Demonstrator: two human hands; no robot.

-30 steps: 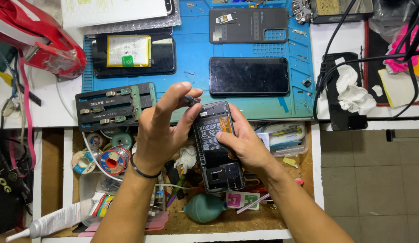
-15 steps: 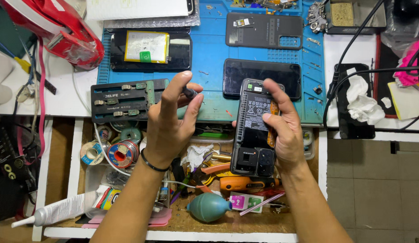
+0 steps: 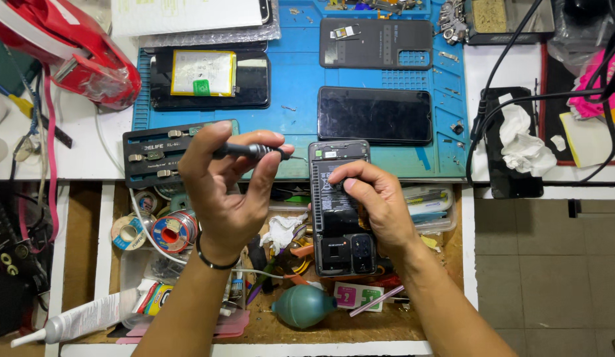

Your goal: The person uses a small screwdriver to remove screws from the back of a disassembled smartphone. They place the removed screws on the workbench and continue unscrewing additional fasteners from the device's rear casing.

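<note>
My right hand grips an opened smartphone with its back cover off, held upright over the open drawer, thumb resting on its black inner plate. My left hand holds a thin black screwdriver between the fingertips, its tip pointing right toward the phone's top left corner. A dark band sits on my left wrist. On the blue work mat behind lie a dark phone screen, a grey back cover and another phone with a yellow-labelled battery.
A black fixture block sits at the mat's front left. The drawer holds solder spools, a teal air blower, tissue and tools. A glue tube lies bottom left. Red bag top left; black cables and tissue at right.
My left hand, empty and spread before, now holds the screwdriver pointed at the phone. The right hand with the phone has shifted slightly left, nearer the left hand.
</note>
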